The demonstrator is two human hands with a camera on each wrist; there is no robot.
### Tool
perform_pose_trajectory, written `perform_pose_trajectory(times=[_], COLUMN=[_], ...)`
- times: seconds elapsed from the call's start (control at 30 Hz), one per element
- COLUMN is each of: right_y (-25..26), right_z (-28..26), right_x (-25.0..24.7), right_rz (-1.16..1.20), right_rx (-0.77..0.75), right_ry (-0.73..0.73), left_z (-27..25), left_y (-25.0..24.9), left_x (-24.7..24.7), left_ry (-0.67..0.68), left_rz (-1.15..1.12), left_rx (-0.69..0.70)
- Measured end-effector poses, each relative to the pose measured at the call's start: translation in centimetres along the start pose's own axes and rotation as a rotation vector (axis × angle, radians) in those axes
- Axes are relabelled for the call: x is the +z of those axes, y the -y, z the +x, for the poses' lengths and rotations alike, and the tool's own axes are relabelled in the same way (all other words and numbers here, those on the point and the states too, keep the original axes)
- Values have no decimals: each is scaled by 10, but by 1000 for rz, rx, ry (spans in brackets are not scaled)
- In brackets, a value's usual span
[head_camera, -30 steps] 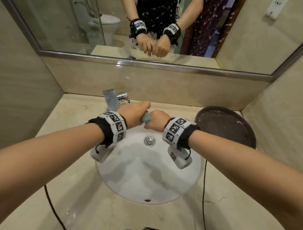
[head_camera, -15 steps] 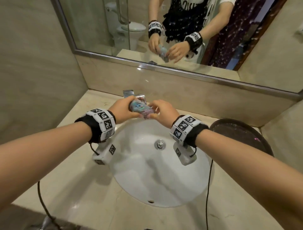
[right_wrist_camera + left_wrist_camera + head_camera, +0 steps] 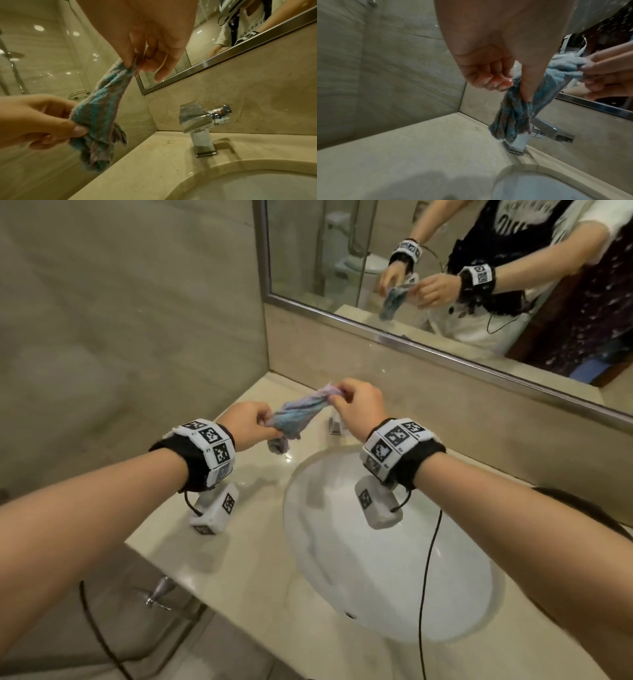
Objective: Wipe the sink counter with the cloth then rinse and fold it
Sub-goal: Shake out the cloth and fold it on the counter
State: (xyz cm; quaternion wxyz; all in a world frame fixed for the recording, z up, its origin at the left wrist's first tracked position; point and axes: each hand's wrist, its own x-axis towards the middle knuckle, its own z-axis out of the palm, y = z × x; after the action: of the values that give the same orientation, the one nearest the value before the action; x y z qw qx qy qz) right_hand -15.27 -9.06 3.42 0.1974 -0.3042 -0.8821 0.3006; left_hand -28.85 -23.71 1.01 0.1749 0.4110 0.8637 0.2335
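Observation:
A wrung, twisted blue and purple cloth (image 3: 297, 415) hangs in the air above the beige counter (image 3: 239, 508), left of the white sink bowl (image 3: 383, 559). My left hand (image 3: 255, 422) pinches its lower end between thumb and fingers (image 3: 498, 83). My right hand (image 3: 356, 405) pinches the upper corner (image 3: 132, 65). The cloth (image 3: 101, 112) stretches slantwise between the two hands, and a bunched tail (image 3: 510, 125) dangles below the left one. The counter (image 3: 419, 155) lies beneath it.
A chrome tap (image 3: 197, 124) stands behind the bowl against the backsplash. A mirror (image 3: 445, 275) runs along the back wall, with a tiled wall (image 3: 120, 337) at the left. A dark round tray edge (image 3: 582, 508) shows at the right. Black cables (image 3: 428, 577) hang from both wrists.
The hands have lifted the balled cloth from over the bowl, carried it left and up, and pulled apart so it is drawn out between them. My view has swung left.

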Motion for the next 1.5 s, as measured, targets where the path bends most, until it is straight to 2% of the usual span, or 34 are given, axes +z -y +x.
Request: perform_pose_trajectory(times=[0.07, 0.17, 0.23, 0.27, 0.37, 0.47, 0.57, 0.63, 0.7, 0.8, 0.9, 1.0, 1.13, 1.23, 1.3, 1.43, 1.5], right_y=[13, 30, 43, 51, 70, 87, 104, 116, 126, 134, 140, 146, 148, 150, 153, 151, 145], right_z=[1, 5, 6, 6, 3, 2, 5, 5, 5, 6, 9, 13, 23, 24, 25, 33, 32], right_x=[6, 14, 20, 22, 28, 32, 36, 39, 42, 46, 51, 54, 46, 43, 39, 29, 31], right_rz=[108, 518, 656, 643, 435, 253, 132, 118, 282, 547, 527, 436, 391, 426, 475, 596, 563], right_rx=[5, 244, 329, 302, 92, -47, -148, -208, -211, -93, -114, -164, -176, -191, -202, -163, -173], right_ry=[29, 40, 81, 117, 216, 236, 211, 196, 172, 163, 175, 149, 88, 100, 86, 31, 52], left_z=[-5, -12, -20, -25, -32, -34, -40, -44, -48, -52, -54, -51, -50, -49, -49, -50, -47], left_y=[15, 38, 53, 58, 63, 53, 41, 39, 45, 58, 61, 63, 66, 66, 66, 71, 76], left_x=[-8, -18, -28, -32, -40, -47, -54, -58, -64, -77, -91, -100, -105, -103, -99, -93, -91], left_ry=[17, -12, -33, -42, -81, -112, -42, 2, -15, -21, -86, -140, -99, -39, 25, -15, 44], left_rz=[36, 102, 61, 22, -69, -213, -446, -493, -499, -473, -399, -464, -444, -480, -404, -196, -61], left_rx=[-27, -52, -58, -53, 3, 78, 157, 204, 188, 155, 163, 184, 209, 141, 101, 53, -14])
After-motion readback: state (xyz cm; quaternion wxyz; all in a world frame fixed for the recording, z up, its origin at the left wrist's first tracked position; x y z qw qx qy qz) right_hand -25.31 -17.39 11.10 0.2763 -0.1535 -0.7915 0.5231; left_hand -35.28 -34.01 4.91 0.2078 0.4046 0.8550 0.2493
